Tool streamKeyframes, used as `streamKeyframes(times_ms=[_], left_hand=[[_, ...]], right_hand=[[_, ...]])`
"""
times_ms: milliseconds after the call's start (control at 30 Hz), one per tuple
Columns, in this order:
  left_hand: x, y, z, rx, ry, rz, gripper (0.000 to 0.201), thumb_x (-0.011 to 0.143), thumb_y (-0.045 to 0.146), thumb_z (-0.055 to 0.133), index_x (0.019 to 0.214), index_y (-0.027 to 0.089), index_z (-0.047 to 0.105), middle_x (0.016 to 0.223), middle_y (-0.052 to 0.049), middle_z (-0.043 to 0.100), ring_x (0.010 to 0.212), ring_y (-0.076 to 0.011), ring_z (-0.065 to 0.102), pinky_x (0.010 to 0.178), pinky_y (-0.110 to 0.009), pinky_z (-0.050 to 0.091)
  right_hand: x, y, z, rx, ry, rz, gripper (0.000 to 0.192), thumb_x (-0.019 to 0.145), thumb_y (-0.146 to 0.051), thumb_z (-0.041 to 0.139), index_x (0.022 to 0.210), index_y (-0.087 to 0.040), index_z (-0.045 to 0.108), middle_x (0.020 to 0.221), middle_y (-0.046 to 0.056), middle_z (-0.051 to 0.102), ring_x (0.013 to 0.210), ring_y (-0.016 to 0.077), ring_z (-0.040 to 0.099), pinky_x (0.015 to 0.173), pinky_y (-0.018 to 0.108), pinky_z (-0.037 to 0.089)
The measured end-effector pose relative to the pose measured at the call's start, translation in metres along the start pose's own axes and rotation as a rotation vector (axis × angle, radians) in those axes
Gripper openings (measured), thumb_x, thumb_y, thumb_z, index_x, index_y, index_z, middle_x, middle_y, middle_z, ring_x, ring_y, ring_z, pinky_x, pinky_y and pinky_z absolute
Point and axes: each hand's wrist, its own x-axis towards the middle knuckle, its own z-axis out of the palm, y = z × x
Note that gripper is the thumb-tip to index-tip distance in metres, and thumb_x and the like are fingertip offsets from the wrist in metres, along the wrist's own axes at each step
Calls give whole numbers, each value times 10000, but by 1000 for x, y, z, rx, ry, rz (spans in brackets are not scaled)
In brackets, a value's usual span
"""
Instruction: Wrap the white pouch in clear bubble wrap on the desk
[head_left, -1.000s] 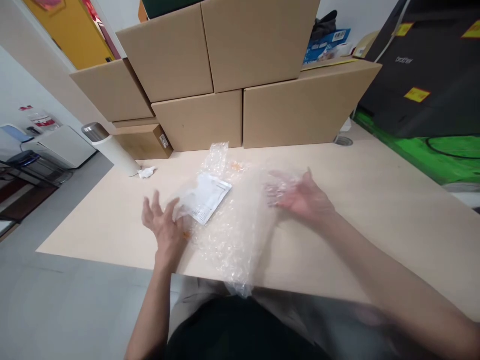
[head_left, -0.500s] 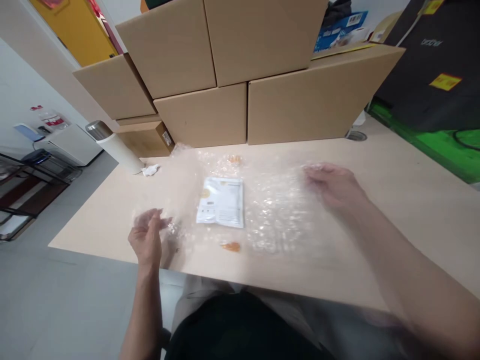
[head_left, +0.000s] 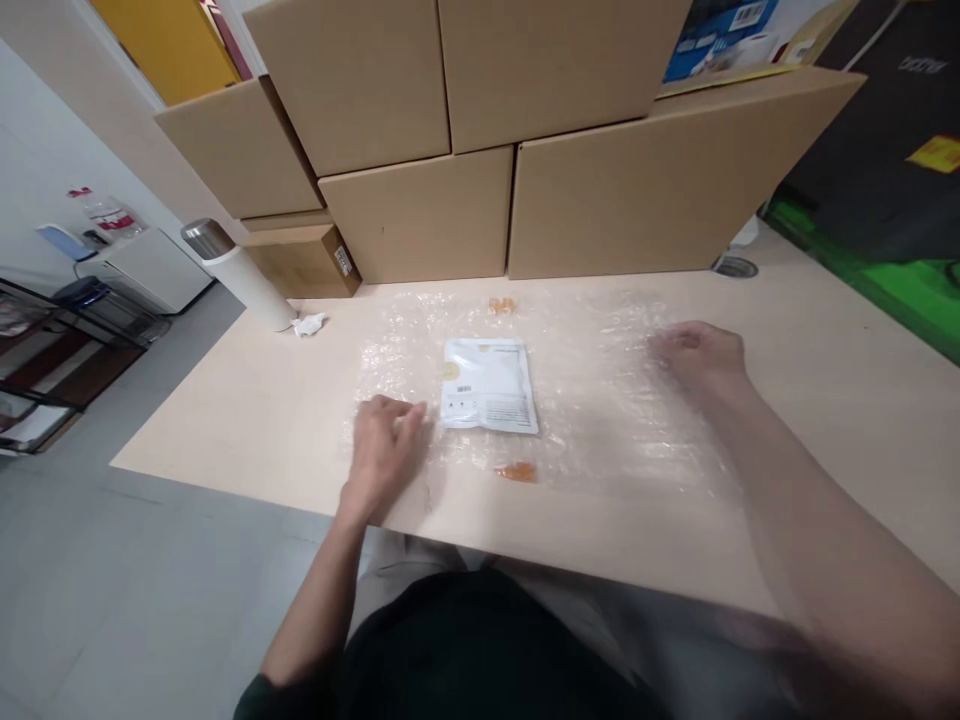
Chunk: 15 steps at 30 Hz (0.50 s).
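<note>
A sheet of clear bubble wrap [head_left: 600, 400] lies spread across the table, with a white printed pouch [head_left: 489, 388] flat on top of it near the middle. Pieces of orange tape [head_left: 517, 471] show at the sheet's near and far edges. My left hand [head_left: 384, 440] rests on the left part of the wrap, just beside the pouch. Its fingers are bent, thumb apart from them, and nothing shows in between. Slightly blurred, my right hand [head_left: 703, 355] has its fingers closed on the right end of the wrap.
Large cardboard boxes [head_left: 420, 220] are stacked along the back of the table [head_left: 240, 440]. A white flask [head_left: 244, 280] with a metal cap stands at the left, beside a crumpled tissue [head_left: 308, 325] and a smaller box [head_left: 307, 262]. A dark machine [head_left: 862, 170] stands at the right.
My left hand has let go of the wrap's left end and moved right, close to the pouch. That end, lifted before, now lies flat. My right hand remains at the right end.
</note>
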Motion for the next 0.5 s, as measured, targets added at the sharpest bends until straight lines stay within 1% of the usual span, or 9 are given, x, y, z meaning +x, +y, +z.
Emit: streamKeyframes(times_ms=[33,67,100,167,267,367,500], left_hand=[[6,7,6,7,-103,4,445,978,463,426,768,182,701,818,-89,638,884,-249,564,849,-419,427],[11,14,13,24,-155,-7,454,968,483,435,730,182,679,793,-88,633,865,-250,563,830,-411,423],[15,19,19,47,-178,-19,443,950,494,463,698,183,652,778,-87,626,852,-251,559,811,-403,419],[21,26,28,63,-170,-48,370,905,461,536,660,189,595,771,-80,614,822,-242,550,760,-376,407],[22,26,32,-66,-194,-75,290,862,355,563,622,200,514,723,-37,586,722,-188,532,676,-320,381],[17,14,23,-235,-205,-122,282,858,373,544,637,201,510,685,-4,560,638,-147,503,612,-285,358],[8,-22,2,-282,-160,-222,311,831,453,566,654,200,538,642,9,540,599,-140,484,563,-267,337]], right_hand=[[1,0,0,-1,0,9,109,722,-66,711,768,-140,645,584,-45,544,511,85,450,556,254,365],[1,0,0,-2,0,18,108,718,-67,706,767,-142,645,582,-45,544,508,89,452,550,254,365],[1,0,1,-4,2,23,109,711,-68,705,764,-142,645,581,-44,544,508,91,453,546,253,363],[2,1,1,-13,0,14,110,696,-74,705,760,-143,648,581,-44,545,517,95,457,545,248,358],[1,1,1,-23,-11,-9,102,685,-92,703,752,-147,650,590,-44,555,530,96,464,554,245,356],[1,1,-1,-41,-14,-11,100,678,-103,704,742,-157,649,600,-43,564,539,99,470,574,255,369],[1,3,-4,-37,-47,-13,132,670,-91,712,763,-166,656,608,-41,569,549,105,474,593,274,375]])
